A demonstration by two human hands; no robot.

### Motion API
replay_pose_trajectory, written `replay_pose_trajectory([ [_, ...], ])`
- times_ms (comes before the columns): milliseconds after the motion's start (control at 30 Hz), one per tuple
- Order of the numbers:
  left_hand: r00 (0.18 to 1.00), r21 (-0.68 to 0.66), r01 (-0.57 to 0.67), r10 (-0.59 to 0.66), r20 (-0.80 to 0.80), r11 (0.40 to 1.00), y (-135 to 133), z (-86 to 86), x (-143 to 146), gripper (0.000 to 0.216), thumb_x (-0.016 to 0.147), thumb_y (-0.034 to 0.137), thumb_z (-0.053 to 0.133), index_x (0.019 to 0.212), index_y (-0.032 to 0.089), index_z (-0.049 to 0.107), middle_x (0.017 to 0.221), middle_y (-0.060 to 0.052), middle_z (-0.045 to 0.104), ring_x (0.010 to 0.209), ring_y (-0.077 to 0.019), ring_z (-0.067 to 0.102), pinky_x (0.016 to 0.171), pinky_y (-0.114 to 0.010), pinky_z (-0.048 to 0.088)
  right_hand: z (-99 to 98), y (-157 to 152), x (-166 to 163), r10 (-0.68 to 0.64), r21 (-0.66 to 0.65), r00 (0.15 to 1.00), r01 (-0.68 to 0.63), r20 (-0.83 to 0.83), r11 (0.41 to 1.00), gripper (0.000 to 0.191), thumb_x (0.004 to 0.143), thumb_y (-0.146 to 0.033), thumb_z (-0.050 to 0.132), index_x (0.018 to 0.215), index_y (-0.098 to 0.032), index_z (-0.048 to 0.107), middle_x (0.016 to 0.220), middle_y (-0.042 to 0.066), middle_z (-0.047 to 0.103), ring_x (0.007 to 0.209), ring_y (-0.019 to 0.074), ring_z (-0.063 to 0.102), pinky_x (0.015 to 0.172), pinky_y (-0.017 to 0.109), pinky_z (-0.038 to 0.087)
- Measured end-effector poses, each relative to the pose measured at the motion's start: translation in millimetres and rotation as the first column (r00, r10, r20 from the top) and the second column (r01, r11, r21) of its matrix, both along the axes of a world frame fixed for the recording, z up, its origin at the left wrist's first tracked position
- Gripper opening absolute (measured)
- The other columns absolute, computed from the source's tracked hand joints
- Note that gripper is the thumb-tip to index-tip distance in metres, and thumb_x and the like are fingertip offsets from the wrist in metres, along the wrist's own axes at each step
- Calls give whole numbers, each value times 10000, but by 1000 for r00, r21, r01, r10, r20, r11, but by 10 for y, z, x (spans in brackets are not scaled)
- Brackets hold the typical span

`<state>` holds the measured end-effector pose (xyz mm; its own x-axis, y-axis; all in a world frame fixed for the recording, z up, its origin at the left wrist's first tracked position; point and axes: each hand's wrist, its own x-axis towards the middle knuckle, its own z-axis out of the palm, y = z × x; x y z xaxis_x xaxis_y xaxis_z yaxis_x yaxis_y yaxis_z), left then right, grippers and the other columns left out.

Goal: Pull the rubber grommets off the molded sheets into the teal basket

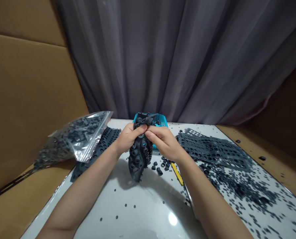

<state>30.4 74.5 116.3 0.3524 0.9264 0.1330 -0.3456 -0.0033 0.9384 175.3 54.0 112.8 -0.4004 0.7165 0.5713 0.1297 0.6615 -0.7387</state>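
Note:
A dark rubber sheet (pixel 139 157) with rows of round raised parts and holes hangs bent above the table. My left hand (pixel 130 135) grips its upper part, thumb pressed over the front. Beside it, my right hand (pixel 162 139) pinches at the same sheet with thumb and forefinger, close to the left thumb. Whatever small part lies between the right fingertips is hidden. Behind the hands stands a blue perforated basket (pixel 164 120) with dark pieces in it.
A clear zip bag (pixel 73 136) full of dark rubber pieces leans at left, near another holed sheet (pixel 108 137). Punched sheets (pixel 212 149) and scattered small dark bits (pixel 239 189) cover the right. A yellow-handled tool (pixel 177 174) lies by my right forearm. Cardboard walls (pixel 26 83) flank the white table (pixel 138 212).

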Motion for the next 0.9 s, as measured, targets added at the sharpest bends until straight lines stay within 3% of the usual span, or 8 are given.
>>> replay_pose_trajectory([
  [67, 989, -102, -13, 28, 144, 995, -29, 25, 58, 278, 697, 302, 730, 519, 134, 600, 464, 21, 549, 407, -91, 486, 425, -200, 370, -50, 14, -123, 7, -150, 950, -56, -313, 987, 377, 887, -429, 485, 600, -208, 382, 589, -39, 308, 537, 114, 284, 527, 263, 256],
  [133, 961, -174, -38, 83, 263, 984, -36, 61, 76, 334, 743, 313, 675, 483, 149, 545, 417, 39, 500, 370, -76, 461, 410, -191, 369, -71, 32, -243, -30, -232, 805, -135, -593, 963, 360, 878, -424, 505, 615, -213, 378, 585, -45, 272, 521, 112, 251, 506, 257, 251],
  [233, 925, -235, -86, 165, 342, 968, 11, 105, 25, 393, 777, 334, 620, 451, 163, 482, 385, 55, 461, 349, -66, 443, 408, -184, 378, -46, 61, -341, 14, -200, 648, -255, -762, 946, 351, 884, -379, 505, 608, -213, 365, 557, -54, 233, 500, 110, 244, 509, 254, 265],
  [467, 960, -172, -118, 157, 232, 978, 118, 81, -77, 325, 696, 350, 702, 503, 148, 537, 458, 43, 526, 396, -76, 491, 438, -196, 395, -80, 142, -216, 109, -210, 715, -342, -690, 916, 382, 864, -521, 521, 634, -220, 468, 546, -49, 279, 493, 123, 241, 504, 265, 203],
  [633, 933, -154, -208, 243, 264, 966, 140, 103, -120, 314, 701, 385, 672, 525, 160, 542, 442, 54, 498, 392, -69, 463, 419, -191, 354, -78, 130, -153, 92, -237, 763, -310, -640, 921, 450, 820, -626, 509, 621, -227, 453, 537, -52, 277, 487, 122, 238, 520, 275, 217],
  [767, 918, -139, -303, 328, 223, 943, 138, 131, -141, 270, 674, 396, 673, 583, 164, 572, 483, 55, 531, 443, -95, 510, 480, -213, 400, -44, 102, -158, 73, -259, 791, -285, -608, 923, 506, 790, -693, 482, 610, -223, 431, 530, -55, 260, 484, 117, 232, 519, 276, 222],
  [900, 951, -64, -295, 299, 75, 953, 129, 116, -160, 300, 640, 421, 707, 596, 163, 560, 501, 59, 526, 461, -93, 495, 485, -211, 378, -53, 98, -163, 130, -236, 785, -333, -605, 913, 499, 828, -676, 434, 631, -218, 452, 540, -51, 262, 494, 120, 240, 523, 273, 219],
])
